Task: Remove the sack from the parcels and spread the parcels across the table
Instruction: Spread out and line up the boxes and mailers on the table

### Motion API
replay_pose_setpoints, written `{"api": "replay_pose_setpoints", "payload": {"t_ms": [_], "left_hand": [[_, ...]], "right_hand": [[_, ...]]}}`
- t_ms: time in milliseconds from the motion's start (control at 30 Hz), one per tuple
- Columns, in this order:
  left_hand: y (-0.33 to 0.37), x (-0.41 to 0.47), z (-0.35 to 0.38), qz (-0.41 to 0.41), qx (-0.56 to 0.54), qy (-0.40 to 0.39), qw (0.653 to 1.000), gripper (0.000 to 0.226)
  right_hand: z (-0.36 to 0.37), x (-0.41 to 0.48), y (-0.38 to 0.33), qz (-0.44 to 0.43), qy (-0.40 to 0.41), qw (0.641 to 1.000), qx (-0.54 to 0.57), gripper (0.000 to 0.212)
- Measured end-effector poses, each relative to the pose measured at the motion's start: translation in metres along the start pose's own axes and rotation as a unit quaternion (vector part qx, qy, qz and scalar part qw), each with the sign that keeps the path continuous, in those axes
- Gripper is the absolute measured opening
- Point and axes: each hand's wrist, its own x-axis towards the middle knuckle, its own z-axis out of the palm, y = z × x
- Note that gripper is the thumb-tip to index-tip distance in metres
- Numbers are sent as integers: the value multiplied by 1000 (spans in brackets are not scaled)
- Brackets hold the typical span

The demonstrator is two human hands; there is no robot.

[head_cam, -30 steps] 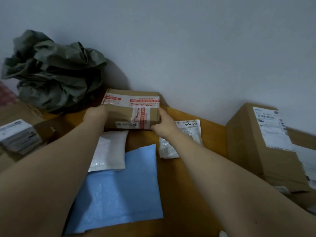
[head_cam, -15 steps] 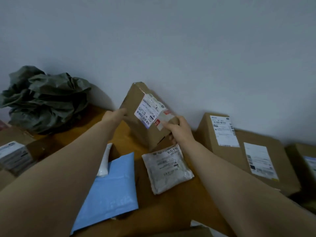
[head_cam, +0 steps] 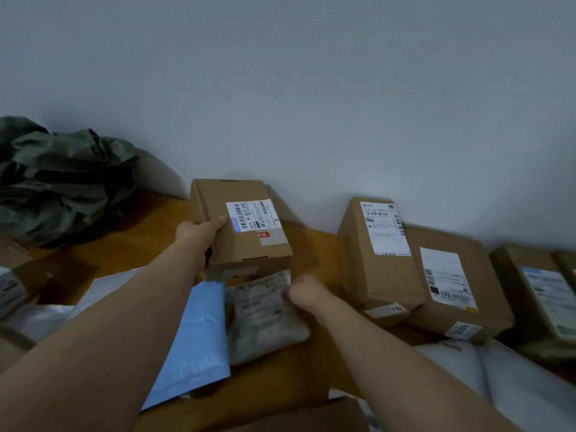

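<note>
My left hand (head_cam: pixel 199 233) grips the left side of a small cardboard box (head_cam: pixel 240 244), label face up, near the wall. My right hand (head_cam: pixel 307 291) pinches the upper right edge of a grey plastic mailer (head_cam: pixel 265 319) lying just in front of that box. A blue mailer (head_cam: pixel 193 341) lies flat to the left of the grey one, partly under my left forearm. The crumpled dark green sack (head_cam: pixel 59 185) sits against the wall at the far left, apart from the parcels. The wooden table (head_cam: pixel 131 238) shows between them.
Several labelled cardboard boxes (head_cam: pixel 377 254) (head_cam: pixel 452 282) (head_cam: pixel 539 294) line the wall at right. White mailers (head_cam: pixel 514 378) lie at the lower right, another white mailer (head_cam: pixel 106 285) and a box (head_cam: pixel 12 288) at left. A cardboard edge (head_cam: pixel 305 416) sits at the bottom.
The small box has been turned label up and set lower. My right hand left the box and took the grey mailer's edge. The view shifted right.
</note>
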Motion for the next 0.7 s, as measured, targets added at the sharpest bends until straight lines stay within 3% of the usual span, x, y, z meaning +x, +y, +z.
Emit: {"api": "replay_pose_setpoints", "payload": {"t_ms": [67,167,300,333,400,500,600,700], "left_hand": [[2,1,7,4,18,-9,1000,42],[3,-1,21,30,48,-25,998,36],[0,-13,49,35,117,-93,988,46],[-3,-18,57,19,136,-118,983,45],[-10,-26,69,15,204,-150,967,40],[-17,-21,69,40,286,-165,943,39],[-15,-16,47,67,354,-128,924,39],[-13,-18,11,101,407,-107,902,29]], "right_hand": [[-2,-5,0,-13,72,997,-16,16],[-26,-21,1,-85,239,960,-121,21],[-42,-20,5,-250,330,898,-149,14],[-43,-16,7,-289,320,890,-146,24],[-41,-9,12,-316,225,906,-170,48],[-35,2,22,-233,100,896,-364,64],[-32,2,18,-153,103,906,-380,60],[-25,-11,6,-201,119,893,-383,64]]}}
